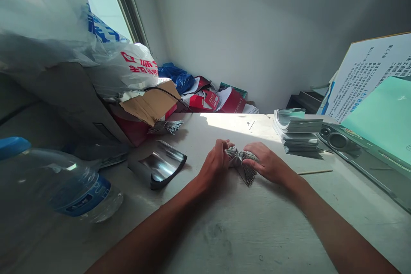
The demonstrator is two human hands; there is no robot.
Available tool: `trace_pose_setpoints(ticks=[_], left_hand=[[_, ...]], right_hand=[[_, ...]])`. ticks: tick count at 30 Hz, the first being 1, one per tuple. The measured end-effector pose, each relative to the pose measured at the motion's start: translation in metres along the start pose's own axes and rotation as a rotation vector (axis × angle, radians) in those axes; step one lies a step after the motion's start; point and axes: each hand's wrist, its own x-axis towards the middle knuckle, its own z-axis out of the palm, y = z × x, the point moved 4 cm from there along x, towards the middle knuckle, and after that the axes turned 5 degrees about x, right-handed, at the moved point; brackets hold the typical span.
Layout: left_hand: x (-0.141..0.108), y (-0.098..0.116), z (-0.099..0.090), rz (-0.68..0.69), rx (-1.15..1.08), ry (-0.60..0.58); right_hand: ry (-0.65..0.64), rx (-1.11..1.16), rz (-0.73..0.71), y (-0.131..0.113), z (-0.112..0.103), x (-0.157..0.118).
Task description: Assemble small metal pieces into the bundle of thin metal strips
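A bundle of thin folded paper strips [245,170], pinched in at its middle and fanned out at the ends, rests on the table between my hands. My left hand [217,158] has its fingers curled against the bundle's left side. My right hand [265,162] grips the right side, with thumb and fingers bent around the paper edges. Whether a tie runs round the middle is too small to make out. A similar fanned bundle [165,126] lies further back on the left, beside a cardboard flap.
A curved glossy black piece [165,163] and a large clear plastic bottle [80,188] lie on the left. Folded paper stacks [298,130], a thin stick [316,172] and a grey device [362,158] are on the right. Plastic bags [64,21] bulge at upper left.
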Motion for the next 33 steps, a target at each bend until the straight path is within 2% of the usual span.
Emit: trace_pose_setpoints(ticks=[8,18,24,29,33], left_hand=[[-0.002,0.001,0.004,-0.035,-0.074,-0.059],[-0.003,0.001,0.008,-0.005,-0.037,-0.063],[-0.002,-0.004,0.01,-0.007,0.007,-0.107],[-0.001,-0.003,0.009,0.047,0.063,-0.188],[0.0,0.0,0.007,0.116,0.166,-0.174]], right_hand=[[-0.027,-0.001,0.025,-0.003,0.002,0.0],[-0.061,-0.011,0.023,-0.009,0.007,-0.001],[-0.106,0.028,0.01,-0.013,0.01,0.0],[-0.112,0.044,0.001,-0.012,0.009,-0.001],[-0.099,0.062,0.011,-0.011,0.008,-0.002]])
